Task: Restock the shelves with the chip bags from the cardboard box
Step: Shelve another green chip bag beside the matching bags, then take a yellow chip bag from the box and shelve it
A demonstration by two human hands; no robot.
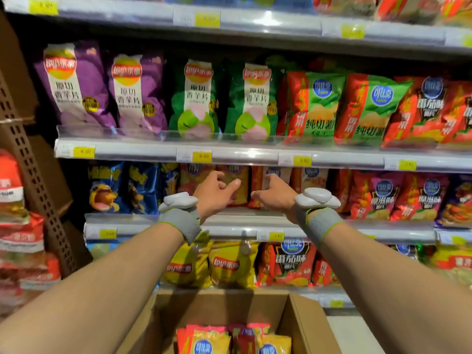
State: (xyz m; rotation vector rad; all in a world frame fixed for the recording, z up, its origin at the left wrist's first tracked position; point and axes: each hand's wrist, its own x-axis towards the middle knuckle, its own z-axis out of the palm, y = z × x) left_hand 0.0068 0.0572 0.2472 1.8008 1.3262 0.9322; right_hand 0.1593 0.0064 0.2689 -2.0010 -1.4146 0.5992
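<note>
Single view: camera on my head, wide-angle, facing forward and slightly down, close to the shelves (245, 152), cardboard box (304, 318) at bottom edge.

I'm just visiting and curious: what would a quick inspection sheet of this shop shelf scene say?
Surface: shelf rail with yellow price tags; rows look full.
Job's things: cardboard box open below, orange-yellow chip bags inside; similar orange bags on the shelf by the hands.
Clutter: nothing seen.
Grippers: left hand and right hand open, empty, at the orange bags.
Cables: nothing seen; grey wristbands carry white devices.
Surroundings: purple bags, green bags, brown upright.
</note>
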